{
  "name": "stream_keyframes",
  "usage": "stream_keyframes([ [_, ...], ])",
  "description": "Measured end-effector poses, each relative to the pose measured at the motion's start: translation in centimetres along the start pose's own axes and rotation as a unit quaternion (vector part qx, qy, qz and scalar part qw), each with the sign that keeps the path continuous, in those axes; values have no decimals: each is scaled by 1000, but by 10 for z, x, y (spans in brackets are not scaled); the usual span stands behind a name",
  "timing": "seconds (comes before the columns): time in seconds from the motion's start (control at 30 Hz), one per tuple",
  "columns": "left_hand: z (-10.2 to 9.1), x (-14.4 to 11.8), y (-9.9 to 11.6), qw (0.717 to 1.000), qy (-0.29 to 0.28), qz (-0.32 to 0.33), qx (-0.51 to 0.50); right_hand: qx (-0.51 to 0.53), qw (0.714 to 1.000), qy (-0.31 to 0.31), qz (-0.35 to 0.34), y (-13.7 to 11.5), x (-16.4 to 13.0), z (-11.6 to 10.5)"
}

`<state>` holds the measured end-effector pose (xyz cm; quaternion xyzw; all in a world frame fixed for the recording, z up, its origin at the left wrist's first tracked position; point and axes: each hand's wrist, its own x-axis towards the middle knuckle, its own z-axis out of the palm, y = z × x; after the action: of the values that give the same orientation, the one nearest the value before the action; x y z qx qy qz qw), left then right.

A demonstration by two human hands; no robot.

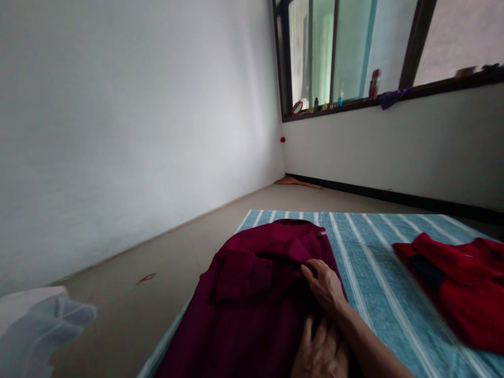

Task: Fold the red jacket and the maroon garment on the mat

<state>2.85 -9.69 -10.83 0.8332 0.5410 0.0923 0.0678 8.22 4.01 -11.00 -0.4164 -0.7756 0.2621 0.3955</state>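
Observation:
A maroon long-sleeved shirt [244, 320] lies spread on a striped cloth, with one sleeve folded across its upper part. My right hand [325, 286] comes in from the lower right, its fingers bent against a fold near the shirt's right edge and seemingly pinching the fabric. Below it, partly under the right forearm, my left hand [321, 352] rests palm down on the shirt with its fingers stretched out. The left wrist is out of frame.
Under the shirt is a blue-green cloth with white stripes [374, 262]. A folded red garment [468, 283] lies on it at the right. White translucent material [43, 325] is at lower left, near a thin brown loop [146, 279] on the floor. Bottles [375, 84] line the windowsill.

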Motion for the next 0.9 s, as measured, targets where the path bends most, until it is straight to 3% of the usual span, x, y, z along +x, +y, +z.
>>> stream_keyframes([
  [0.47, -2, 1, -3, 1000, -26, -12, -3, -15, 1000, -1, -6, -7, 2, -4],
  [0.57, 7, 3, -6, 1000, -14, -20, -8, -18, 1000, -5, -13, -6, 2, -4],
  [0.77, 43, 7, -13, 998, 39, -39, 12, -26, 999, -6, -21, -5, 2, -3],
  [0.9, 35, 5, -10, 999, 31, -27, 22, -29, 999, -9, -28, -5, 1, -3],
])
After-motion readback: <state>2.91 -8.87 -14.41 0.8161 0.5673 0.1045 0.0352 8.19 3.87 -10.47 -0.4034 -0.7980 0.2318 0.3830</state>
